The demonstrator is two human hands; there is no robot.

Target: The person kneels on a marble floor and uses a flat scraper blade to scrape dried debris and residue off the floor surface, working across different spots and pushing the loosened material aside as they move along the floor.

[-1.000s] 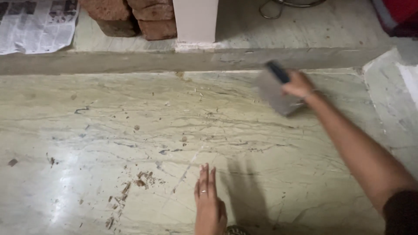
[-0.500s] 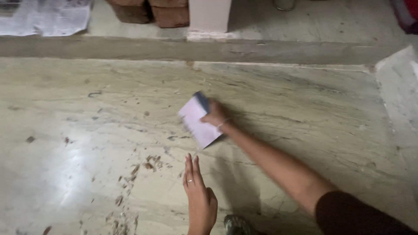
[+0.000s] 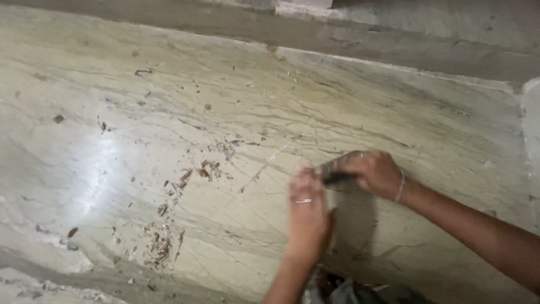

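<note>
Marble floor, pale green, strewn with brown debris. Right hand closed around dark-handled scraper, low against floor. Left hand flat, fingers together, just beside scraper.

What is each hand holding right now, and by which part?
The right hand grips a blurred flat tool at its dark end. The left hand lies flat beside it, holding nothing.

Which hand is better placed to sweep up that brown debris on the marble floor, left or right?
Left, probably. The left hand lies nearer the brown debris, with bare floor between. The right hand sits farther away and seems to grip a blurred dark-handled tool, though that tool might suit sweeping.
</note>
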